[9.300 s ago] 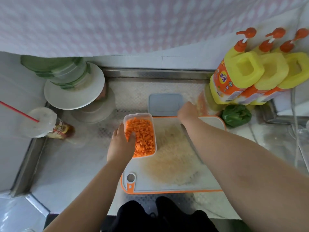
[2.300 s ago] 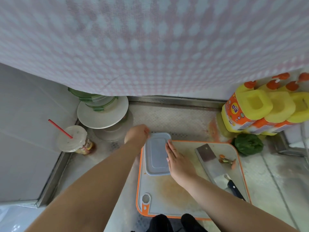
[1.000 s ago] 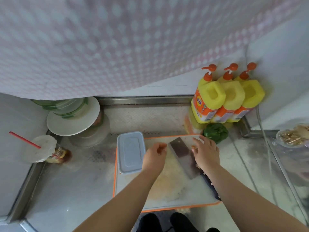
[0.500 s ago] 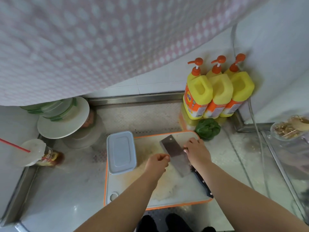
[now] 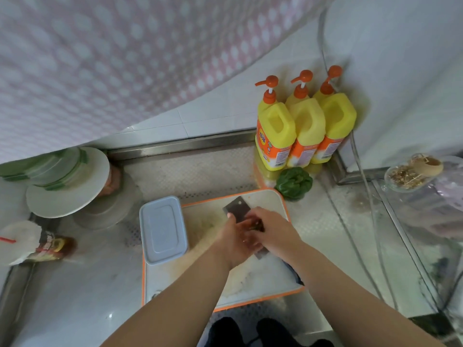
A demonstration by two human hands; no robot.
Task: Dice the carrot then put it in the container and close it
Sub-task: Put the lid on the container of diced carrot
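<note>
On the board (image 5: 260, 279), both hands meet over the cleaver (image 5: 236, 209). Whether the left hand (image 5: 234, 240) or right hand (image 5: 271, 232) grasps anything I cannot tell. Beside them sits the lidded container (image 5: 162, 230).

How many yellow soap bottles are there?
3. The yellow bottles stand in a row in the back corner by the wall: one on the left, one in the middle, one on the right. More could hide behind.

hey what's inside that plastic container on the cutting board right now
Its contents cannot be seen: the container has its pale lid on, covering the whole top. It sits on the cutting board's left edge.
</note>
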